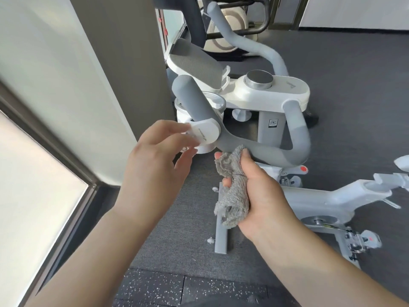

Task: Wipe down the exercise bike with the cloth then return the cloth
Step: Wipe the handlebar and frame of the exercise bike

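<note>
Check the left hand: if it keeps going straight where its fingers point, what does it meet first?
Probably the white plastic end cap on the grey foam handlebar. The left hand has its fingers extended toward it, fingertips at its edge; contact can't be confirmed since depth is unclear.

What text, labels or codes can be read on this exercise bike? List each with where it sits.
White clamp piece on the grey handlebar: a small logo and brand word, too blurred to read.
Grey upright post: a QR-code sticker, its print too small to read.
White console housing: a faint mark near its right end, illegible.
The cloth in the right hand carries no text.
</note>
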Demonstrator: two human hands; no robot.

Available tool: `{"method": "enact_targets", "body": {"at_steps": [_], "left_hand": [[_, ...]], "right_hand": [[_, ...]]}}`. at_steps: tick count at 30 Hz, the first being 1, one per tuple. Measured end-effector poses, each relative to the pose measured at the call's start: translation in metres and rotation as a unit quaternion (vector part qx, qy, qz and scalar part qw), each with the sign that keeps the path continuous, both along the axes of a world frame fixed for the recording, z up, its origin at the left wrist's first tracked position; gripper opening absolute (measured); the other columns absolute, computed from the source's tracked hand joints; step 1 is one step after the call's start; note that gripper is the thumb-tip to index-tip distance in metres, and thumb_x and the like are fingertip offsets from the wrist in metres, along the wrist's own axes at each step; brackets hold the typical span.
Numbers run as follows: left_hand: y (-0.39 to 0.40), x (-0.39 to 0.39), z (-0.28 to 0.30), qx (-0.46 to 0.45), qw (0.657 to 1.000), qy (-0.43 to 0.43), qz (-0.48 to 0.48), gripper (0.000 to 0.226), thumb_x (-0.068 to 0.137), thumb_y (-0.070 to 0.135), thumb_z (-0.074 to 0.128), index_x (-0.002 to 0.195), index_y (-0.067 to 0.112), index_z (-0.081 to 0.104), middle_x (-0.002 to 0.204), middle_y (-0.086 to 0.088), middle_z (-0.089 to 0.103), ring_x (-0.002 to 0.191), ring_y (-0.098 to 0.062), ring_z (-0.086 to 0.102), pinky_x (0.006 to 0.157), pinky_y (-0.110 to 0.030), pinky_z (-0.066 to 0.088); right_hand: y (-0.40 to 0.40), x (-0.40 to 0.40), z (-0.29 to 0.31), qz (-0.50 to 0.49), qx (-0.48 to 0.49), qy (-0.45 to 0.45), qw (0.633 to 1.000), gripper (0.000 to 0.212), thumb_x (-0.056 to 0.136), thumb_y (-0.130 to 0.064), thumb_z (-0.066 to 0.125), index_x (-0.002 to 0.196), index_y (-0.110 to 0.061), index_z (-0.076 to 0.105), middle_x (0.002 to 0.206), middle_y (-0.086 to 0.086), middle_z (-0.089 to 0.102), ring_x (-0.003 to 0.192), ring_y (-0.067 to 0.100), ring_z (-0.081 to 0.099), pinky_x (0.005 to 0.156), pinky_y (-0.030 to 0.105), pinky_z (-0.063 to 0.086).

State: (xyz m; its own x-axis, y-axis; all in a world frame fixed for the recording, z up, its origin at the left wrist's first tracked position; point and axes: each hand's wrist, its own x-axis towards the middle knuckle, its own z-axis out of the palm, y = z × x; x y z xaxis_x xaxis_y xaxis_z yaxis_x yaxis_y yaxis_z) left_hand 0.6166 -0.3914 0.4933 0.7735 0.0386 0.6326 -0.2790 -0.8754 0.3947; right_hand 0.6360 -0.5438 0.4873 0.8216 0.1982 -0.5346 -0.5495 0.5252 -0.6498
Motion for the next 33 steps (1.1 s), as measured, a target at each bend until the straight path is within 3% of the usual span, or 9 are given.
{"method": "enact_targets", "body": {"at_steps": [3, 6, 11, 13, 19, 21, 26, 30, 33], "left_hand": [[-0.001, 0.0, -0.001, -0.003, 1.0, -0.007, 0.003, 0.014, 0.081, 0.006, 0.073, 0.094, 0.011, 0.073, 0.109, -0.005, 0.066, 0.093, -0.023, 0.065, 0.077, -0.034, 0.051], [-0.003, 0.0, -0.002, -0.005, 1.0, -0.013, 0.009, 0.015, 0.081, 0.006, 0.073, 0.094, 0.012, 0.073, 0.108, -0.004, 0.066, 0.093, -0.023, 0.065, 0.08, -0.031, 0.05], [-0.005, 0.0, -0.002, -0.013, 1.0, -0.015, 0.017, 0.015, 0.08, 0.007, 0.074, 0.093, 0.014, 0.074, 0.107, -0.003, 0.066, 0.094, -0.022, 0.065, 0.08, -0.03, 0.049], [-0.005, 0.0, -0.002, -0.016, 1.0, -0.011, 0.02, 0.016, 0.079, 0.007, 0.075, 0.093, 0.014, 0.073, 0.108, -0.002, 0.066, 0.095, -0.022, 0.065, 0.081, -0.03, 0.049], [-0.007, -0.001, 0.004, -0.031, 0.999, 0.001, 0.027, 0.02, 0.078, 0.007, 0.076, 0.095, 0.017, 0.072, 0.108, 0.003, 0.067, 0.094, -0.016, 0.065, 0.08, -0.023, 0.048], [-0.008, -0.001, 0.004, -0.032, 0.999, 0.006, 0.03, 0.022, 0.077, 0.007, 0.076, 0.096, 0.018, 0.072, 0.108, 0.004, 0.066, 0.093, -0.014, 0.064, 0.08, -0.02, 0.047], [-0.01, -0.003, 0.003, -0.031, 0.998, 0.025, 0.048, 0.021, 0.077, 0.007, 0.076, 0.095, 0.017, 0.072, 0.11, 0.006, 0.066, 0.083, -0.008, 0.061, 0.074, -0.005, 0.04], [-0.012, -0.002, 0.002, -0.03, 0.997, 0.016, 0.063, 0.017, 0.078, 0.007, 0.075, 0.092, 0.016, 0.072, 0.109, 0.005, 0.066, 0.085, -0.009, 0.061, 0.078, -0.004, 0.037], [-0.013, -0.003, 0.001, -0.023, 0.997, 0.009, 0.069, 0.015, 0.078, 0.006, 0.074, 0.09, 0.015, 0.072, 0.108, 0.004, 0.066, 0.09, -0.015, 0.063, 0.079, -0.008, 0.041]], "right_hand": [[-0.01, -0.005, 0.01, 0.026, -0.02, -0.066, 0.997, 0.026, 0.093, -0.034, 0.056, 0.104, -0.012, 0.063, 0.096, 0.006, 0.076, 0.038, 0.01, 0.048, 0.039, 0.019, 0.043], [-0.016, -0.007, 0.024, 0.05, -0.061, -0.159, 0.984, 0.035, 0.087, -0.032, 0.061, 0.108, -0.005, 0.054, 0.09, 0.014, 0.071, 0.039, 0.014, 0.05, 0.039, 0.023, 0.044], [-0.027, 0.023, 0.056, 0.113, -0.207, -0.32, 0.918, 0.022, 0.087, -0.032, 0.066, 0.098, -0.019, 0.052, 0.102, 0.014, 0.07, 0.048, 0.02, 0.06, 0.048, 0.03, 0.048], [-0.03, 0.043, 0.068, 0.153, -0.229, -0.349, 0.896, 0.019, 0.086, -0.029, 0.068, 0.096, -0.022, 0.054, 0.097, 0.01, 0.072, 0.053, 0.022, 0.063, 0.049, 0.031, 0.049], [-0.014, 0.12, 0.09, 0.244, -0.24, -0.39, 0.855, 0.012, 0.087, -0.012, 0.067, 0.096, -0.018, 0.063, 0.079, 0.001, 0.069, 0.052, 0.016, 0.061, 0.045, 0.023, 0.049], [-0.004, 0.143, 0.089, 0.288, -0.265, -0.396, 0.831, 0.009, 0.09, -0.014, 0.064, 0.098, -0.017, 0.067, 0.082, 0.004, 0.07, 0.053, 0.016, 0.062, 0.044, 0.022, 0.048], [0.023, 0.173, 0.083, 0.455, -0.285, -0.347, 0.77, 0.028, 0.096, -0.022, 0.054, 0.114, -0.003, 0.064, 0.084, 0.011, 0.066, 0.047, 0.012, 0.053, 0.039, 0.019, 0.044], [0.037, 0.18, 0.086, 0.588, -0.258, -0.32, 0.697, 0.035, 0.087, -0.037, 0.058, 0.093, -0.004, 0.068, 0.067, 0.01, 0.059, 0.04, 0.01, 0.039, 0.04, 0.02, 0.035], [0.047, 0.182, 0.095, 0.656, -0.262, -0.282, 0.649, 0.042, 0.092, -0.042, 0.043, 0.086, -0.005, 0.062, 0.05, -0.002, 0.06, 0.036, 0.006, 0.033, 0.042, 0.02, 0.024]]}}
